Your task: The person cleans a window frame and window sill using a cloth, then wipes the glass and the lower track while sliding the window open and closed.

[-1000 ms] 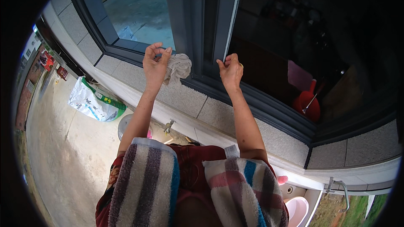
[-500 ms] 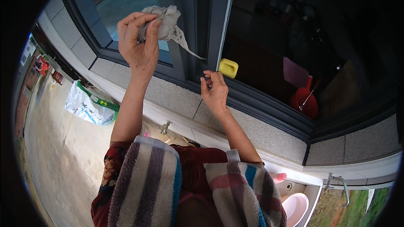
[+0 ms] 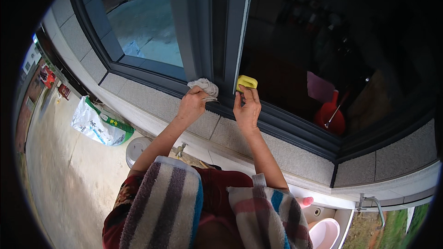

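Observation:
My left hand [image 3: 191, 109] is closed on a crumpled pale grey rag [image 3: 203, 87], pressing it against the foot of the dark window frame [image 3: 196, 41]. My right hand [image 3: 248, 113] has its thumb and fingers at the lower edge of a yellow window cleaner [image 3: 248, 81], a rounded block with a recessed grip. This block sits against the dark glass [image 3: 281, 50], beside the upright edge of the sliding pane. The fingertips partly cover its bottom, so how firmly they grip is hard to see.
Below the frame runs a grey stone sill [image 3: 295, 145]. A tap [image 3: 180, 150] and a round lidded bucket [image 3: 137, 151] are underneath. A white and green sack [image 3: 99, 122] lies left. At lower right, a pink basin [image 3: 324, 233] sits near a curved faucet [image 3: 379, 212].
My left hand has come down and right, bringing the rag from in front of the pane to the bottom of the frame. My right hand has moved up onto the yellow window cleaner.

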A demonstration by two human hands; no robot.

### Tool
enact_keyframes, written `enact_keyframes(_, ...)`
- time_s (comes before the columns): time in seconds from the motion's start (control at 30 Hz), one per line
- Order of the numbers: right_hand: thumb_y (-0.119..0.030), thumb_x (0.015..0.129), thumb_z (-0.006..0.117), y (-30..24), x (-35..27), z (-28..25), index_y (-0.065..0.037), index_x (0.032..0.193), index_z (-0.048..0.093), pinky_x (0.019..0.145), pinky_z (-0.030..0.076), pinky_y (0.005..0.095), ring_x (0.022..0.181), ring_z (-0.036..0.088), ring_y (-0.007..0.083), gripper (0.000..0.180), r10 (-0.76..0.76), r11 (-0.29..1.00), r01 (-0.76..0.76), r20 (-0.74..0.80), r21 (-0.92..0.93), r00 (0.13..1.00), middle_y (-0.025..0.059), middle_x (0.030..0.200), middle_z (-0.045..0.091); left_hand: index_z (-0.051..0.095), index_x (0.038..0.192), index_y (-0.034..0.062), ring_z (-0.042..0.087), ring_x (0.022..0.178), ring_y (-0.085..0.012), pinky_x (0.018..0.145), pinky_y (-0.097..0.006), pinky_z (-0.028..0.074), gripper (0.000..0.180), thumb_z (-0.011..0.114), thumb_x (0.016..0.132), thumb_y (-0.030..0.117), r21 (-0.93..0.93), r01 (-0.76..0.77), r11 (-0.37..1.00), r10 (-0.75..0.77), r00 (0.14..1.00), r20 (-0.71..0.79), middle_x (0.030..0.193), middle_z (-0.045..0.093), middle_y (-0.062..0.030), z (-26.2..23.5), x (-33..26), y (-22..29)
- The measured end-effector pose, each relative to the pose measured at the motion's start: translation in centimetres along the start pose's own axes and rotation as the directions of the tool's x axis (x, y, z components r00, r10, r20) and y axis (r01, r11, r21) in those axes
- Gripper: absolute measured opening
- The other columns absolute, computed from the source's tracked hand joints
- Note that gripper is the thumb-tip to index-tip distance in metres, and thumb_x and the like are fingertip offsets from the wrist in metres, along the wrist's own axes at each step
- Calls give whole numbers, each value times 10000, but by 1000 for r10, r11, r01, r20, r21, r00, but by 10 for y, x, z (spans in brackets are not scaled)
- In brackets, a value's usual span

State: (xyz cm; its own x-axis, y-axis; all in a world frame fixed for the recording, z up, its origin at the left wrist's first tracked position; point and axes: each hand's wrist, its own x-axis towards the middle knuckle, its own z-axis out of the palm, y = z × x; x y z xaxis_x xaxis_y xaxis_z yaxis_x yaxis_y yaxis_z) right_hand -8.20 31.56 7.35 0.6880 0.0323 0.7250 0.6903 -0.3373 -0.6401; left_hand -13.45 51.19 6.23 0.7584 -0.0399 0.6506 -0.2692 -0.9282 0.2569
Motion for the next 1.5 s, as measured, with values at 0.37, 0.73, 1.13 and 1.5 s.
enact_keyframes(0.37, -27, 824, 704, -10, 63, 21, -3, 1170, 492, 576, 483, 347, 597, 559, 227, 407, 144, 989, -144, -7, 18, 990, 125, 843, 558, 553, 1145, 2, 623, 548, -296, 538, -397, 483, 574, 728, 822, 444, 22, 498, 867, -487, 856, -175, 576, 576, -77, -60, 43, 31)
enact_keyframes(0.73, -137, 821, 704, -33, 59, 72, 16, 1247, 544, 792, 551, 466, 960, 651, 419, 480, 59, 994, -35, 253, -99, 966, 239, 1122, 632, 596, 821, -8, 661, 582, -356, 526, -435, 513, 496, 780, 740, 445, 242, 351, 905, -328, 936, -130, 565, 614, -176, -62, 63, 4)
enact_keyframes(1.13, -116, 852, 657, -18, 56, 78, 43, 1178, 577, 754, 554, 475, 869, 665, 430, 372, 66, 986, -15, 300, -168, 952, 272, 995, 664, 541, 773, 16, 666, 618, -335, 564, -410, 512, 490, 790, 720, 435, 154, 403, 902, -394, 915, -84, 611, 610, -143, -54, 65, -3)
enact_keyframes(1.5, -140, 803, 691, -10, 63, 37, 59, 1064, 645, 736, 553, 474, 783, 670, 433, 331, 112, 980, -58, 280, -192, 953, 280, 818, 670, 552, 760, 4, 669, 606, -375, 552, -430, 527, 469, 789, 718, 407, 118, 364, 924, -361, 931, -45, 618, 637, -198, -51, 71, 44)
